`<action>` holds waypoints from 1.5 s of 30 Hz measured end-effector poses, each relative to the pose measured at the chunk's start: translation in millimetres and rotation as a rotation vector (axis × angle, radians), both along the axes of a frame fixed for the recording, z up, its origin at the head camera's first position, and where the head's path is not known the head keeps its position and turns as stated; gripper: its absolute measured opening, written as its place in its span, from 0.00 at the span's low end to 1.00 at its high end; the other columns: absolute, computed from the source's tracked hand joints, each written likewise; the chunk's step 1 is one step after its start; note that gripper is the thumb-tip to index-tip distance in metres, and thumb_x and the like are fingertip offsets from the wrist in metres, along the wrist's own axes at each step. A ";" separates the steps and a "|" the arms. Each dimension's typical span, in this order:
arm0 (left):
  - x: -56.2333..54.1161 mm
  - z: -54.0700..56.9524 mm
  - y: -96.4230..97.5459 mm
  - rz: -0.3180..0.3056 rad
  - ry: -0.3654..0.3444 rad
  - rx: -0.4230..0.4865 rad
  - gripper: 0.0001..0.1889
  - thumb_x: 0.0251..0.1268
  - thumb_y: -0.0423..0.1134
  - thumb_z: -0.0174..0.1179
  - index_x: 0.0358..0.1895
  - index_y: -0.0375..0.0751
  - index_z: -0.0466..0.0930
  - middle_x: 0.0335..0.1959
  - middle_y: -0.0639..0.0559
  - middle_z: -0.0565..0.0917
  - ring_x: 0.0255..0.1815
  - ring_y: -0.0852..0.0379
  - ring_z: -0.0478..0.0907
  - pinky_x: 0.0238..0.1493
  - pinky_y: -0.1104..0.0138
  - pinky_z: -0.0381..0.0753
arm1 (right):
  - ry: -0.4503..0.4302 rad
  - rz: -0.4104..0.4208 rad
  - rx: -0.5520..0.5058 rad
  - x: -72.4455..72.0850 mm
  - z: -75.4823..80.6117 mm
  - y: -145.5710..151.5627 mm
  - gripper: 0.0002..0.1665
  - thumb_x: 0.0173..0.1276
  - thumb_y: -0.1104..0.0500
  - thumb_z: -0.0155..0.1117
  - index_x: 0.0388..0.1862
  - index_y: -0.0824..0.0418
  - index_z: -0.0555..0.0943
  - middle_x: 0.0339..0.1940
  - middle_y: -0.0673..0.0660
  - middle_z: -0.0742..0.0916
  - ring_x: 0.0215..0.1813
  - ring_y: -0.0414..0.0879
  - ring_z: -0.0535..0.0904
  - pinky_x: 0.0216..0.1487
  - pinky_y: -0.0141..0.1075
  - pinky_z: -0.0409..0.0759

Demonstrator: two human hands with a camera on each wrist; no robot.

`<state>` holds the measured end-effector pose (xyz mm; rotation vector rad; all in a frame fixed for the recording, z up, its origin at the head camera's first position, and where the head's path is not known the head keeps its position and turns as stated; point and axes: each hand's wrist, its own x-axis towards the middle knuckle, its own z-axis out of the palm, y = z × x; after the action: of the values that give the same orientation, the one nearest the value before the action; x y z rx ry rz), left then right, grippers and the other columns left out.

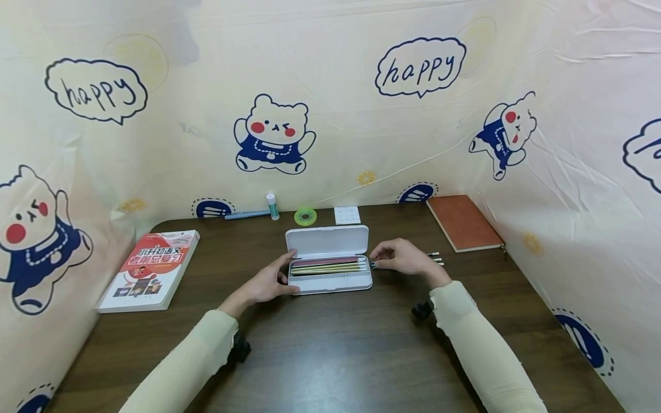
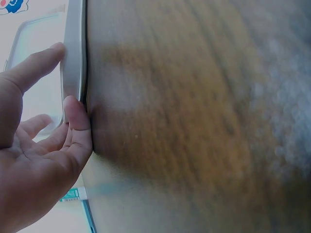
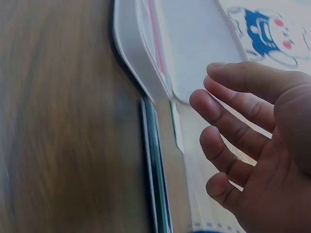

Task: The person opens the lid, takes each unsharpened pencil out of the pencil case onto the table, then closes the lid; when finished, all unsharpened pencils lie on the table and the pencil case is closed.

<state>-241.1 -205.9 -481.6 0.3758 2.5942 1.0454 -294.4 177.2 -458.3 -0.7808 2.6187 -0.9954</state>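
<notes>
A white pencil case (image 1: 330, 282) lies with its lid (image 1: 327, 242) raised, several pencils (image 1: 327, 268) in its back compartment. My left hand (image 1: 265, 283) grips the case's left end, thumb at the front corner and index finger at the back corner. In the left wrist view the thumb (image 2: 41, 63) meets the case's side, with the other fingers bent at its end. My right hand (image 1: 401, 256) hovers beside the case's right end, over several white-tipped pencils (image 1: 439, 259) on the table. In the right wrist view its loosely bent fingers (image 3: 206, 104) stand apart from those pencils (image 3: 158, 170).
Along the back edge are a blue pen (image 1: 248, 215), a glue stick (image 1: 272, 206), a green tape roll (image 1: 305, 216) and a white paper pad (image 1: 347, 215). A book (image 1: 150, 269) lies on the left and a brown notebook (image 1: 465, 222) at the back right of the table (image 1: 330, 350).
</notes>
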 end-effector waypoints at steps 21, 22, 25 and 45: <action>-0.4 -2.0 -0.7 0.001 -0.009 0.007 0.51 0.60 0.46 0.72 0.81 0.55 0.47 0.70 0.41 0.68 0.41 0.55 0.74 0.44 0.64 0.73 | 0.031 0.074 0.155 3.6 -13.1 -47.6 0.07 0.66 0.61 0.69 0.42 0.53 0.88 0.33 0.46 0.85 0.37 0.41 0.76 0.43 0.35 0.75; -0.3 -1.9 -0.7 0.003 -0.010 0.007 0.51 0.60 0.46 0.72 0.81 0.55 0.47 0.70 0.41 0.68 0.41 0.55 0.74 0.44 0.64 0.73 | 0.031 0.075 0.158 4.0 -12.7 -48.1 0.07 0.66 0.61 0.69 0.42 0.53 0.88 0.33 0.46 0.85 0.37 0.41 0.75 0.43 0.36 0.74; 0.2 -1.8 -0.7 0.007 -0.016 0.001 0.51 0.60 0.46 0.72 0.81 0.55 0.47 0.70 0.41 0.68 0.41 0.55 0.74 0.44 0.64 0.73 | 0.030 0.079 0.163 4.7 -12.3 -49.5 0.06 0.66 0.61 0.69 0.40 0.52 0.89 0.33 0.47 0.84 0.37 0.41 0.75 0.43 0.36 0.73; 0.1 -1.2 -1.1 0.019 -0.018 -0.009 0.51 0.60 0.47 0.71 0.81 0.56 0.47 0.69 0.42 0.68 0.41 0.55 0.73 0.44 0.64 0.72 | 0.011 0.048 0.151 1.5 -13.8 -53.9 0.06 0.65 0.63 0.69 0.34 0.50 0.87 0.30 0.46 0.84 0.36 0.40 0.76 0.43 0.35 0.74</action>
<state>-241.1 -207.0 -482.8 0.3385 2.5907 1.0380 -293.0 123.3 -472.2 -0.8105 2.6338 -0.7726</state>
